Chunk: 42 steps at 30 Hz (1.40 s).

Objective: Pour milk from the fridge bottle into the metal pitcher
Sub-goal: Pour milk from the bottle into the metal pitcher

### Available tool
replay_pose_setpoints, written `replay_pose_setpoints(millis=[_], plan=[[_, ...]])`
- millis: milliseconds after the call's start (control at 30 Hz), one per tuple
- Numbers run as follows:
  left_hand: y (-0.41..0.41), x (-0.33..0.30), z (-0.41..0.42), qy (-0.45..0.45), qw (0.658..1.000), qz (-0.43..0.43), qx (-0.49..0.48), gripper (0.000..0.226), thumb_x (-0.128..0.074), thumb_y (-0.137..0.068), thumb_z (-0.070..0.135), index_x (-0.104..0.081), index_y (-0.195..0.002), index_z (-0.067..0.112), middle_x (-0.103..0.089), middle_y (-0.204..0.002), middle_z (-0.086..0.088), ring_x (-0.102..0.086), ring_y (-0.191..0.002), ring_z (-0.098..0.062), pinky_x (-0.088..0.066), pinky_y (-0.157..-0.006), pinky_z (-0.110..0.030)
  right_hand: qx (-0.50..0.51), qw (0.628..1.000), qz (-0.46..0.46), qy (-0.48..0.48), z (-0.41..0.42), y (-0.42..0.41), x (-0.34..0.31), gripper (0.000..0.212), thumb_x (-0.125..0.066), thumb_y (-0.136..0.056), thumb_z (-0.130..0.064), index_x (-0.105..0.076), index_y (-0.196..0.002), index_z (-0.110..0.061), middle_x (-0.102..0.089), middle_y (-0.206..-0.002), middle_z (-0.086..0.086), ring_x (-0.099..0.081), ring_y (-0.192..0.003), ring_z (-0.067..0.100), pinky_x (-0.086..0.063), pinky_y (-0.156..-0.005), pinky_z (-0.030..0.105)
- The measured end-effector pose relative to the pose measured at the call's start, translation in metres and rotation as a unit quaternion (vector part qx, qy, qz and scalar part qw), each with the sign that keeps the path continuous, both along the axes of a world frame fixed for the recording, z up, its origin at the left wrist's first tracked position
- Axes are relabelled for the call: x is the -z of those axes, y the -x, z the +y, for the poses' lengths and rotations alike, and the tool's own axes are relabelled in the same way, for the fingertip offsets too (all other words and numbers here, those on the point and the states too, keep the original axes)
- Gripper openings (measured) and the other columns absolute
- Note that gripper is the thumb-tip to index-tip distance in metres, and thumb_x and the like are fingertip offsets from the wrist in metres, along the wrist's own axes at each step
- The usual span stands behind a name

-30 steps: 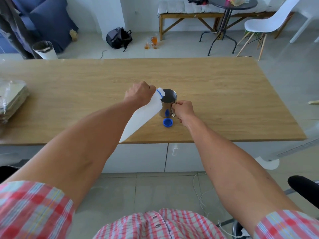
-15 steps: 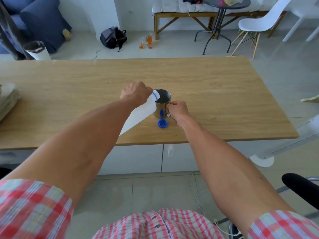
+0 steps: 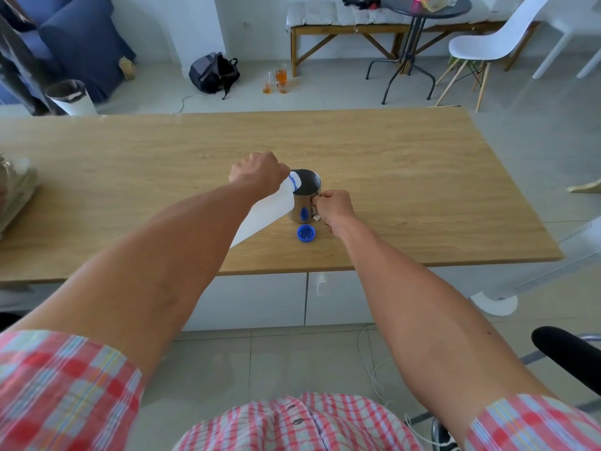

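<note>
A long light-wood table (image 3: 390, 177) stands on a pale grey tiled floor (image 3: 325, 99) in daylight. Beyond it, a cushioned wooden bench (image 3: 341, 19) lines the white wall (image 3: 253, 21), beside a round black metal table (image 3: 422, 8) and white plastic chair (image 3: 494, 40). A dark blue sofa (image 3: 78, 37), black backpack (image 3: 213, 73) and white bin (image 3: 70, 97) sit left.

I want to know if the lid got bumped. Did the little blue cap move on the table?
No. The blue cap lies just in front of the metal pitcher, as before; only the camera shifted.
</note>
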<state>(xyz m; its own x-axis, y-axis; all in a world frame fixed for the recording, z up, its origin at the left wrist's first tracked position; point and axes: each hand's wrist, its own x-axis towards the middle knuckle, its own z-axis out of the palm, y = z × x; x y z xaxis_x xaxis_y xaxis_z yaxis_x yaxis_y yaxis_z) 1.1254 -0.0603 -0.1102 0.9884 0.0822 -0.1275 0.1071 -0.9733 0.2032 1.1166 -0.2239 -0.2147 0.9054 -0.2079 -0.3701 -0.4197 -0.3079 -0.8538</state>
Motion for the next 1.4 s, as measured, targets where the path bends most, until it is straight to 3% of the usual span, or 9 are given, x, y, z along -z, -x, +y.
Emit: replay_pose_setpoints(millis=[300, 767, 967, 1100, 1400], plan=[[0.001, -0.0024, -0.0026, -0.019, 1.0, 0.003, 0.007, 0.034, -0.041, -0.103, 0.038, -0.06, -0.094, 0.011, -0.053, -0.078, -0.004, -0.056, -0.077, -0.025, -0.034, -0.059, -0.032, 0.002, 1.0, -0.002, 0.003, 0.0008, 0.0009, -0.0008, 0.018, -0.056, -0.096, -0.01, -0.066, -0.082, -0.016, -0.058, -0.074, 0.008, -0.046, -0.067, 0.022, -0.032, -0.048, 0.028], [0.0004, -0.0044, -0.0052, -0.027, 1.0, 0.009, 0.007, 0.031, -0.042, -0.102, 0.036, -0.059, -0.094, 0.012, -0.052, -0.079, -0.004, -0.057, -0.082, -0.027, -0.036, -0.063, -0.034, 0.004, 1.0, -0.007, 0.005, 0.0021, 0.0035, -0.0022, 0.017, -0.056, -0.093, -0.009, -0.068, -0.081, -0.013, -0.059, -0.073, 0.009, -0.049, -0.065, 0.022, -0.038, -0.054, 0.031], [-0.0016, -0.0054, -0.006, -0.034, 0.999, 0.013, 0.008, 0.031, -0.043, -0.101, 0.038, -0.06, -0.097, 0.012, -0.059, -0.091, -0.007, -0.058, -0.085, -0.029, -0.037, -0.066, -0.036, 0.006, 1.0, -0.009, -0.002, 0.002, 0.0043, -0.0023, 0.018, -0.056, -0.092, -0.007, -0.068, -0.082, -0.014, -0.059, -0.073, 0.009, -0.05, -0.066, 0.021, -0.039, -0.058, 0.033], [-0.0016, -0.0054, -0.0072, -0.037, 0.999, 0.013, 0.009, 0.032, -0.043, -0.102, 0.04, -0.06, -0.097, 0.012, -0.053, -0.083, -0.005, -0.058, -0.085, -0.03, -0.038, -0.065, -0.037, 0.007, 1.0, -0.01, -0.005, 0.0005, 0.005, -0.0018, 0.018, -0.056, -0.095, -0.007, -0.07, -0.085, -0.011, -0.06, -0.075, 0.008, -0.051, -0.066, 0.019, -0.041, -0.058, 0.033], [-0.0008, -0.0083, -0.0075, -0.034, 0.999, 0.017, 0.013, 0.032, -0.044, -0.102, 0.04, -0.06, -0.098, 0.013, -0.059, -0.095, -0.008, -0.058, -0.087, -0.029, -0.04, -0.068, -0.038, 0.007, 1.0, -0.012, -0.007, 0.0012, 0.0054, -0.0027, 0.019, -0.055, -0.091, -0.006, -0.071, -0.083, -0.013, -0.061, -0.074, 0.009, -0.052, -0.067, 0.021, -0.042, -0.06, 0.035]])
